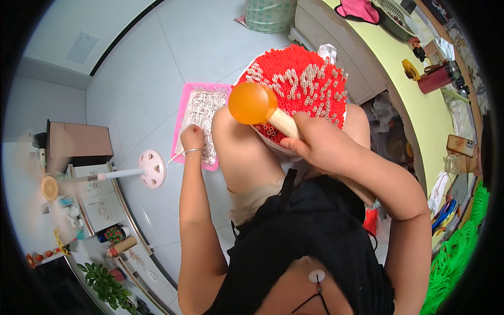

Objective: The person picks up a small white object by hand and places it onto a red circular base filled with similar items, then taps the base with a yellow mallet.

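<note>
My right hand [315, 143] grips the pale wooden handle of a mallet with a round orange head [252, 103], held over a round white tub packed with upright red tubes [302, 63]. Many small white pieces stick out of the red tubes. The tub rests between my knees. My left hand [192, 138] reaches down into a pink tray [185, 100] on the floor, which is full of small white pieces. Its fingers are closed among the pieces, and a thin pale stick [176, 155] pokes out beside the wrist. What the fingers hold is hidden.
A white fan stand with a round base [153, 168] lies on the tiled floor to my left. A brown box and cabinets [79, 140] stand further left. A green sack [270, 14] sits ahead. A yellow-green counter [415, 100] with bottles curves along the right.
</note>
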### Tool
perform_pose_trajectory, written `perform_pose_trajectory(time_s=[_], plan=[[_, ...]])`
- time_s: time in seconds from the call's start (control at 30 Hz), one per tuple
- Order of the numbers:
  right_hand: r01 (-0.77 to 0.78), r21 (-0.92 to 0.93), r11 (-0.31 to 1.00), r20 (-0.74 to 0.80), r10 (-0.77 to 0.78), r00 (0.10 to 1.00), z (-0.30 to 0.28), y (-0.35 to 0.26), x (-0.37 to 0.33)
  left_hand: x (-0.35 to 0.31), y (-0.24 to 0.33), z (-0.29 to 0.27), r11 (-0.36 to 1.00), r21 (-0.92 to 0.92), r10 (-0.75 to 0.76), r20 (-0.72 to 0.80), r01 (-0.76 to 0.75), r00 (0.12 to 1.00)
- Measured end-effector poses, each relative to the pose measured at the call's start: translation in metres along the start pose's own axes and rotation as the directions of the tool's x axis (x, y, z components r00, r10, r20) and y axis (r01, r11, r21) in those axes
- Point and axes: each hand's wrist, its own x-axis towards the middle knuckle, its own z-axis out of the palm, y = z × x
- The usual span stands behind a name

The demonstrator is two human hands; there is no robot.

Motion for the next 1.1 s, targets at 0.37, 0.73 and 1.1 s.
perform_pose_trajectory(time_s=[0.37, 0.73, 1.1], plan=[[-0.252, 0.568, 0.783, 0.025, 0.29, 0.957, -0.002, 0.012, -0.029, -0.066, 0.213, -0.105, 0.726, -0.377, 0.59, -0.089, -0.575, 0.803], [-0.206, 0.632, 0.747, 0.011, 0.257, 0.966, 0.006, 0.027, -0.042, -0.064, 0.232, -0.103, 0.738, 0.004, 0.674, 0.047, -0.675, 0.737], [0.113, 0.408, 0.906, -0.112, -0.073, 0.991, -0.009, -0.027, -0.023, -0.023, 0.131, -0.086, 0.851, -0.496, 0.101, -0.167, -0.172, 0.981]])
